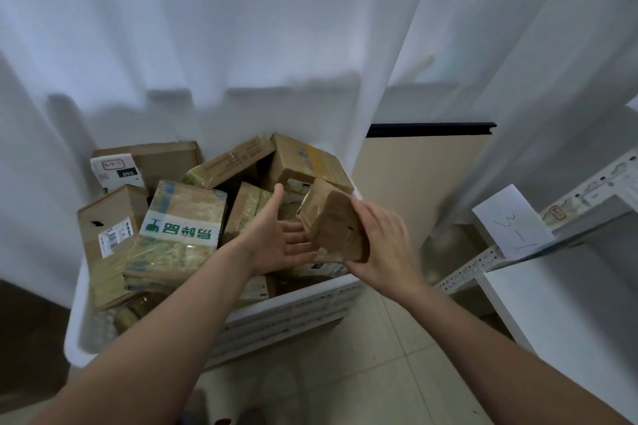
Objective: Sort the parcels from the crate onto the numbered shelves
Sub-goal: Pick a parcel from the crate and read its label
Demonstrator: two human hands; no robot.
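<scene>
A white plastic crate (286, 310) on the floor is packed with several taped cardboard parcels. Over its right side a small brown taped parcel (333, 222) is held up, tilted. My right hand (386, 245) grips it from the right and from underneath. My left hand (276, 235) is spread, palm up, with straight fingers touching the parcel's lower left face. In the crate's left half lies a parcel with a green printed label (183, 228); a brown box with a barcode label (110, 235) sits at the far left.
A white metal shelf (566, 228) stands at the right, with a paper tag (514, 221) marked "3-1" on its edge. White curtains hang behind the crate. A beige panel (421, 179) stands behind on the right. Tiled floor lies below.
</scene>
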